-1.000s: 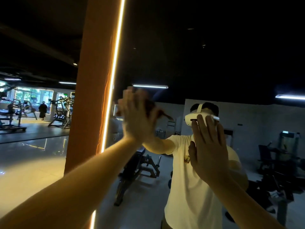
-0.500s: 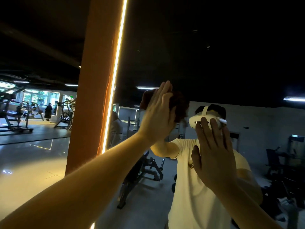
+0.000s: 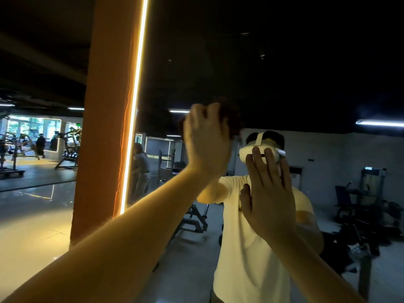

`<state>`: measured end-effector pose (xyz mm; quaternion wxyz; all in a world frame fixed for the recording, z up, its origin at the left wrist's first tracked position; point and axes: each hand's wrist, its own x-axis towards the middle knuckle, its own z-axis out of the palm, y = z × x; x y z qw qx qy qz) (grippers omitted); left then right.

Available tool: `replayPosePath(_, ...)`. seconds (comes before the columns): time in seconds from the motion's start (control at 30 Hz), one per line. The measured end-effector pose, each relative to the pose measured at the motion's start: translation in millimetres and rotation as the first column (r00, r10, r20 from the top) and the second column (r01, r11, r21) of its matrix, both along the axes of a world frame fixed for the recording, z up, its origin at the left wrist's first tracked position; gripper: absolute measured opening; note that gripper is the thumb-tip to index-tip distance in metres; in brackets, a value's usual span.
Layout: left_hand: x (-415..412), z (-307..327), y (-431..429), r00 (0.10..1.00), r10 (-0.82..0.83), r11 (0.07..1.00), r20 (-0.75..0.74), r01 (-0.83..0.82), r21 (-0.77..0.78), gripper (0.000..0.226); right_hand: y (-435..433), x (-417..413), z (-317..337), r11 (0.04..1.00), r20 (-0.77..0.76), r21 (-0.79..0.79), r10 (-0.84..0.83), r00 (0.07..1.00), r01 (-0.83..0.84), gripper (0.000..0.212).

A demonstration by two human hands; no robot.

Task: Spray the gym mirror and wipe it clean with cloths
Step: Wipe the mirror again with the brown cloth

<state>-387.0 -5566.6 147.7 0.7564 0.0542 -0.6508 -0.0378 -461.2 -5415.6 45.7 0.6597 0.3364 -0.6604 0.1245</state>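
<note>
We see our left hand (image 3: 207, 138) raised against the mirror (image 3: 251, 62), high up and just right of the glowing light strip (image 3: 135, 106) that runs along the edge of the orange pillar (image 3: 109, 106). Its fingers are bent at the knuckles and curled over a dark cloth (image 3: 232, 122), which is bunched between the hand and the glass. Dark folds of it show past the fingertips on the right, and a little more shows at the left side of the hand. Our right hand (image 3: 271, 193) is lower and to the right, well apart from the left. It is held flat with the palm toward the mirror, the fingers straight and slightly fanned and the thumb out to the side. We cannot tell whether the palm touches the glass or whether anything lies under it, since we see only the back of the hand. In the mirror, behind both hands, is the reflection of a person in a pale T-shirt (image 3: 247, 259) wearing a white headset (image 3: 247, 152). The right fingertips overlap that reflected headset. Dark gym machines (image 3: 360, 200) are reflected to the right, and more equipment stands on the bright floor at far left, beyond the pillar.
</note>
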Motion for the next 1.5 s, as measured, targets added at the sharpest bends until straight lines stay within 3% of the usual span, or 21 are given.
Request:
replayPosePath(0.13, -3.6, -0.7, 16.0, 0.984, 0.16, 0.924, 0.081, -0.12, -0.364, 0.031, -0.6, -3.4, 0.3, 0.997, -0.027, -0.033, 0.071, 0.997, -0.072, 0.06)
replayPosePath(0.2, 8.9, 4.6, -8.6, 0.969, 0.234, 0.9, 0.084, -0.183, -0.396, 0.035, -0.9, -4.2, -0.3, 0.997, -0.026, -0.032, 0.075, 0.997, -0.076, 0.059)
replayPosePath(0.3, 28.0, 7.3, -62.4, 0.953, 0.284, 0.938, 0.107, -0.252, -0.238, 0.032, -2.4, -4.1, -2.4, 0.998, -0.012, -0.035, 0.054, 0.998, -0.054, 0.059)
replayPosePath(0.47, 61.0, -40.1, -140.2, 0.958, 0.22, 0.973, 0.182, -0.229, 0.034, 0.032, -4.3, -3.3, -4.0, 0.998, -0.009, -0.046, 0.03, 1.0, -0.03, 0.062)
replayPosePath(0.6, 65.9, -90.2, -140.3, 0.967, 0.155, 0.935, 0.205, -0.21, 0.287, 0.039, -7.7, -1.7, -4.1, 0.998, 0.024, -0.059, 0.021, 0.999, -0.02, 0.061)
replayPosePath(0.67, 55.7, -94.5, -118.3, 0.98, 0.103, 0.927, 0.17, -0.156, 0.34, 0.032, -9.0, -2.2, -4.9, 0.997, 0.029, -0.069, 0.027, 0.999, -0.025, 0.06)
replayPosePath(0.73, 44.7, -87.9, -86.8, 0.988, 0.068, 0.95, 0.138, -0.106, 0.293, 0.028, -10.1, -2.0, -6.1, 0.998, 0.026, -0.059, 0.029, 0.999, -0.027, 0.061)
replayPosePath(0.9, 20.3, -68.0, -5.8, 0.977, 0.039, 0.998, 0.208, -0.027, -0.062, 0.052, -8.1, -1.1, -5.8, 0.998, 0.006, -0.046, 0.038, 0.999, -0.037, 0.059)
replayPosePath(0.97, 24.3, -66.7, -13.5, 0.958, 0.135, 0.975, 0.254, -0.083, -0.204, 0.063, -7.8, -1.0, -6.1, 0.998, -0.005, -0.046, 0.036, 0.999, -0.036, 0.061)
replayPosePath(1.03, 37.7, -72.4, -44.3, 0.934, 0.234, 0.942, 0.27, -0.149, -0.3, 0.054, -7.8, -2.6, -6.8, 0.998, -0.01, -0.053, 0.045, 0.999, -0.045, 0.063)
replayPosePath(1.13, 62.2, -91.1, -111.3, 0.939, 0.226, 0.971, 0.258, -0.199, -0.129, 0.042, -9.6, -4.1, -7.4, 0.997, -0.006, -0.071, 0.039, 0.999, -0.039, 0.064)
replayPosePath(1.23, 78.1, -116.2, -156.0, 0.926, 0.228, 0.968, 0.301, -0.248, 0.03, 0.047, -11.4, -1.2, -9.3, 0.996, 0.024, -0.085, 0.031, 0.999, -0.029, 0.064)
replayPosePath(1.37, 67.7, -119.9, -124.5, 0.976, 0.035, 0.958, 0.214, -0.094, 0.271, 0.035, -13.2, 3.4, -11.2, 0.997, 0.047, -0.081, -0.014, 0.999, 0.017, 0.064)
replayPosePath(1.5, 47.8, -119.3, -51.9, 0.98, -0.125, 0.977, 0.153, 0.095, 0.19, 0.04, -11.1, 3.8, -11.0, 0.997, 0.061, -0.045, -0.064, 0.996, 0.067, 0.065)
